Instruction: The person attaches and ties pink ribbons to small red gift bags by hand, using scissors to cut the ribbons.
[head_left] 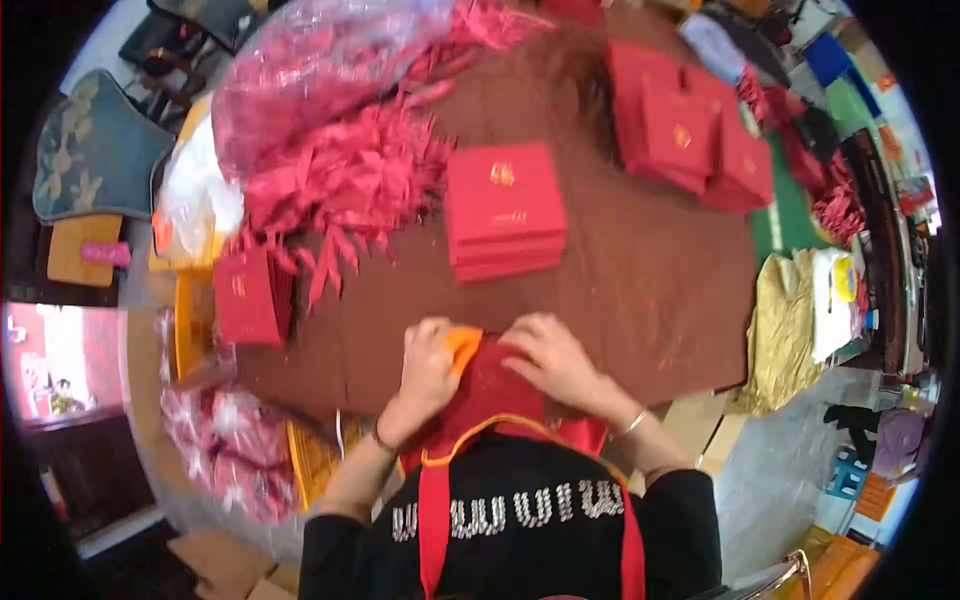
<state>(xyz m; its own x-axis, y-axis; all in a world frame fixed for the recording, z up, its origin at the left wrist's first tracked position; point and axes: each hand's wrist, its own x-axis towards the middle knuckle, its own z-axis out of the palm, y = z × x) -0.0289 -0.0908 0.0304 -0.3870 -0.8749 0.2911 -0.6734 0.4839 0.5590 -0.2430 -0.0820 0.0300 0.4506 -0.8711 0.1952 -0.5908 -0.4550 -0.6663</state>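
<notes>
In front of my chest, at the near edge of the table, lies a dark red flat piece [485,385] with a faint gold mark. My left hand [428,368] is closed round a bright orange cloth [462,346] at the piece's upper left corner. Bent fingers of my right hand [552,362] grip its upper right edge. Just beyond both hands stands a neat stack of red boxes [505,205] with gold print on top. Part of the red piece's lower end is hidden by the yellow-trimmed edge of my red apron [435,515].
A heap of red ribbons [350,175] spills from clear plastic at the back left. A red box [247,298] stands at the left edge, and red bags [680,125] at the back right. Gold cloth [785,330] hangs at the right; bagged red goods [230,450] lie lower left.
</notes>
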